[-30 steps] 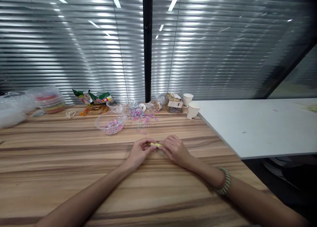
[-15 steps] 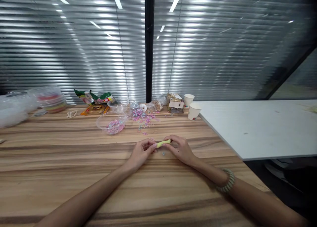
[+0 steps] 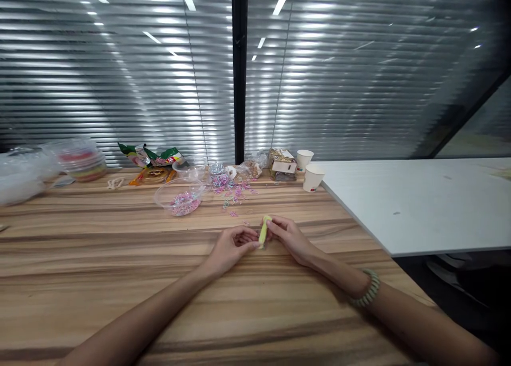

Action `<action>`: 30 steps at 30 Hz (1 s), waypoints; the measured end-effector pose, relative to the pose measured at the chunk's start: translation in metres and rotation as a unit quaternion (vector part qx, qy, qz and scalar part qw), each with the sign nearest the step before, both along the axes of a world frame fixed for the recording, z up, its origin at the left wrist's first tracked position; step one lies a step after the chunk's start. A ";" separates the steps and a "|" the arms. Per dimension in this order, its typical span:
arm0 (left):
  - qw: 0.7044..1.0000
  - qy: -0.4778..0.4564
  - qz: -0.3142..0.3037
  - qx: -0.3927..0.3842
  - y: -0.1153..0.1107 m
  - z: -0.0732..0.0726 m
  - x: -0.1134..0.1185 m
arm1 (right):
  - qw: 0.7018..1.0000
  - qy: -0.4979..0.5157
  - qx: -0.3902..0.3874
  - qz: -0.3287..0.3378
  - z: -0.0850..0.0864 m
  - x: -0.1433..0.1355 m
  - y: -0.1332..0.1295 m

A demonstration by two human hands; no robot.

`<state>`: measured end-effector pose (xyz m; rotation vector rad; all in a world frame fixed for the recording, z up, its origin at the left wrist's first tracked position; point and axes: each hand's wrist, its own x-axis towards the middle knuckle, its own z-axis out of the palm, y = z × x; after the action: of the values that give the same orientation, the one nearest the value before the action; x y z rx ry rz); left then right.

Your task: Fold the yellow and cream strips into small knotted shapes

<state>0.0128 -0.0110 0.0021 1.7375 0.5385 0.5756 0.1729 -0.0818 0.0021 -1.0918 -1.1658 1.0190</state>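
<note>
A short yellow-green strip [image 3: 263, 234] that looks soft stands nearly upright between my hands, above the wooden table. My right hand [image 3: 290, 238] pinches its upper end with thumb and fingers, and the tip bends over there. At the lower end, the thumb and fingers of my left hand [image 3: 233, 249] close on the strip from the left. What the strip is made of I cannot make out. Several small pink and purple clips [image 3: 233, 213] lie scattered just beyond my hands.
Behind them stand a clear bowl [image 3: 159, 195] of coloured clips, a clip pile [image 3: 221, 182], a small box model [image 3: 282, 164] and two paper cups [image 3: 313, 178]. Snack packets [image 3: 157, 161], stacked tubs [image 3: 82, 158] and plastic bags [image 3: 19, 177] are at left. A white table [image 3: 423, 206] adjoins on the right.
The yellow-green strip has turned from nearly level to nearly upright, its right end swinging up. The small grey piece seen below it earlier is now mostly hidden near the strip's lower end.
</note>
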 end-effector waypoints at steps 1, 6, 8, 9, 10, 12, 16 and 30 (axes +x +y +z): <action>1.000 0.005 -0.003 0.020 -0.001 0.001 0.000 | 1.000 0.000 0.001 -0.014 -0.001 0.001 0.001; 0.983 0.044 -0.034 0.177 -0.004 0.003 -0.001 | 0.997 -0.025 0.003 -0.068 -0.004 0.004 0.004; 0.973 0.053 -0.047 0.219 -0.006 0.004 -0.001 | 0.997 -0.032 0.007 -0.067 -0.004 0.004 0.004; 0.969 0.060 -0.050 0.233 -0.006 0.004 -0.001 | 0.998 -0.030 0.007 -0.062 -0.003 0.004 0.004; 0.966 0.067 -0.052 0.243 -0.007 0.004 0.000 | 0.998 -0.028 0.005 -0.055 -0.003 0.004 0.004; 0.961 0.081 -0.050 0.258 -0.007 0.004 0.000 | 0.999 -0.035 -0.002 -0.042 -0.003 0.003 0.004; 0.960 0.086 -0.049 0.261 -0.007 0.004 0.000 | 0.997 -0.070 0.010 -0.042 -0.005 0.003 0.004; 0.964 0.047 -0.080 0.248 -0.008 0.007 -0.001 | 0.991 -0.133 0.006 0.000 -0.005 0.001 0.002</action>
<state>0.0123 -0.0193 0.0090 2.2697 0.3289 0.5452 0.1742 -0.0797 -0.0029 -1.2459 -1.3825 0.8837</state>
